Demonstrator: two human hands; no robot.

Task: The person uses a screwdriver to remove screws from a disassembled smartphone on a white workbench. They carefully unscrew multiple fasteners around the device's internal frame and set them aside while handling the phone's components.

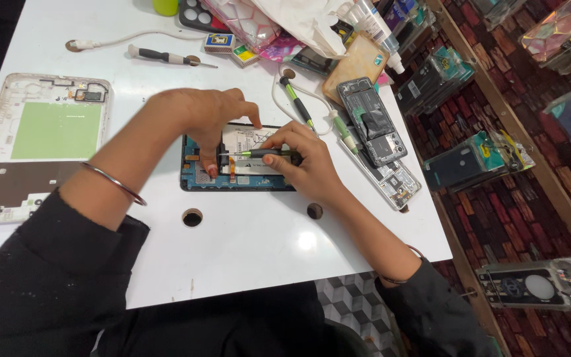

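One opened tablet (236,173), its back off and the blue board and white battery bare, lies flat near the middle of the white worktop (246,244). The right hand (305,162) has its grip pinched on one slim screwdriver (259,153), tip pointing left over the board. The left hand (209,119) presses fingertips on the tablet, grip spread. Two more screwdrivers (166,57) lie behind, one opened phone (371,129) to the right, one tablet back frame (38,142) at left.

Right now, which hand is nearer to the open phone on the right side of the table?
Right. The right hand lies just left of the open phone; the left hand is farther left, on the opened tablet.
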